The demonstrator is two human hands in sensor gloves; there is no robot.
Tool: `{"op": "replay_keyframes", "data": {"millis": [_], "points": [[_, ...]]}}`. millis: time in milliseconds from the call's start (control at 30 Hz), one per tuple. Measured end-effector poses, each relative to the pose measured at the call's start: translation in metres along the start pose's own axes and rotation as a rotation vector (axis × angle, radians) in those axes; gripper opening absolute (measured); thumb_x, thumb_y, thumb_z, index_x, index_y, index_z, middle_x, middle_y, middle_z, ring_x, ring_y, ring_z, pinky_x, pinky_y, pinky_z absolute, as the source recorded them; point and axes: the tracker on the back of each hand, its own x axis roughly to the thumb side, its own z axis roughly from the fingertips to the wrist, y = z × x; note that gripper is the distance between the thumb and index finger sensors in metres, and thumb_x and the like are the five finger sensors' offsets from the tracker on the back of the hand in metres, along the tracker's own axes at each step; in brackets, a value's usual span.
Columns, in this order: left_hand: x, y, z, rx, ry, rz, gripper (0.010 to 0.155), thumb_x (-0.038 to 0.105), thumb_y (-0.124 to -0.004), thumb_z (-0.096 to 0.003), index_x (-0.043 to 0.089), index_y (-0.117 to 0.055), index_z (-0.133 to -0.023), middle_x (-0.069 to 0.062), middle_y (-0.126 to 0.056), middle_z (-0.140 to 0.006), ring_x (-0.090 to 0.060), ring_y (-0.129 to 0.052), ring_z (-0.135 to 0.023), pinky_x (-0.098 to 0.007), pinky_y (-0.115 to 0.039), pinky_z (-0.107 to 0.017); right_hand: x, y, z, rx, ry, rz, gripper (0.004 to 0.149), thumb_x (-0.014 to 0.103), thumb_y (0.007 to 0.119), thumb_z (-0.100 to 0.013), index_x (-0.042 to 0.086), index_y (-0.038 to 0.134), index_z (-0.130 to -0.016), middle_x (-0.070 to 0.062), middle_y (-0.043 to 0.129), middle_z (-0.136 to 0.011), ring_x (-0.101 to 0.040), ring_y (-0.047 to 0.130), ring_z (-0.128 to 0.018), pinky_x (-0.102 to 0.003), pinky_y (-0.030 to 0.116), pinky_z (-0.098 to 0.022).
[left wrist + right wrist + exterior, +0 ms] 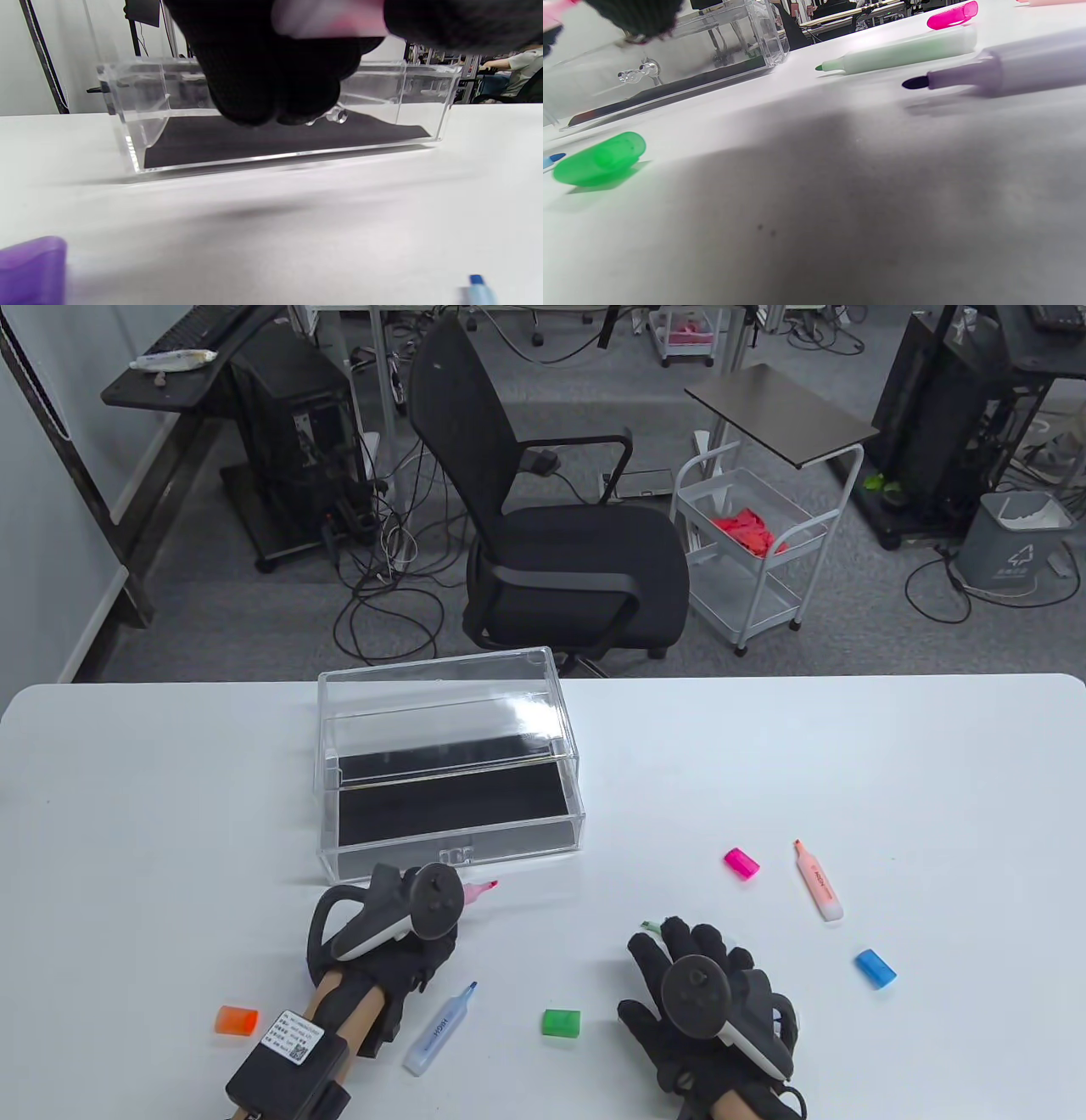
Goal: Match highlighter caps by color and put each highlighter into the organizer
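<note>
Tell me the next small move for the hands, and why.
Probably the right hand should reach for the pink cap. The left hand grips an uncapped pink highlighter, tip bare, and its matching cap lies loose on the table beyond the right hand, which rests flat.

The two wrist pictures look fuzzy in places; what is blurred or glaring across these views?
Left wrist view: the left hand and purple cap up close are blurred; the clear box is sharper. Right wrist view: the foreground table is soft and shadowed, and the green cap is slightly blurred. Table view: sharp, with glare on the box lid.
</note>
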Motion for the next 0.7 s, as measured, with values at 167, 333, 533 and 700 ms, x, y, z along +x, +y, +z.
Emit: {"op": "replay_keyframes", "data": {"millis": [167,333,533,700], "points": [[-0.004,0.012,0.027,0.040,0.032,0.013,0.066,0.052,-0.059,-0.0441,0.028,-0.037,-0.102,0.008,-0.063,-0.093,-0.010,-0.094,-0.064,-0.028,-0.088,-0.051,-0.001,-0.002,0.001,-0.016,-0.001,-0.013,0.073,0.053,0.074,-0.040,0.036,0.041,-0.102,-0.005,0.024,-0.113,-0.040,0.017,-0.103,-0.071,0.016,-0.067],[-0.007,0.003,0.051,0.041,0.043,0.080,0.068,0.056,-0.061,-0.0465,0.028,-0.039,-0.104,0.009,-0.066,-0.090,-0.009,-0.094,-0.060,-0.027,-0.088,-0.048,-0.001,0.004,0.002,0.003,0.003,0.019,0.073,0.053,0.074,-0.040,0.036,0.041,-0.102,-0.005,0.024,-0.113,-0.039,0.017,-0.103,-0.071,0.016,-0.067],[-0.013,-0.025,0.071,0.072,0.057,0.109,0.063,0.057,-0.063,-0.0468,0.033,-0.048,-0.103,0.011,-0.070,-0.088,-0.009,-0.096,-0.059,-0.027,-0.089,-0.048,0.004,0.010,0.002,0.031,-0.002,0.025,0.073,0.053,0.073,-0.040,0.036,0.041,-0.102,-0.005,0.024,-0.113,-0.040,0.021,-0.103,-0.071,0.018,-0.068],[-0.023,-0.036,0.077,0.096,0.088,0.117,0.061,0.057,-0.065,-0.0461,0.034,-0.054,-0.102,0.012,-0.073,-0.086,-0.009,-0.098,-0.057,-0.027,-0.090,-0.046,0.012,0.005,0.004,0.021,-0.021,-0.006,0.073,0.053,0.074,-0.039,0.036,0.041,-0.102,-0.005,0.023,-0.113,-0.040,0.021,-0.103,-0.071,0.017,-0.068]]}}
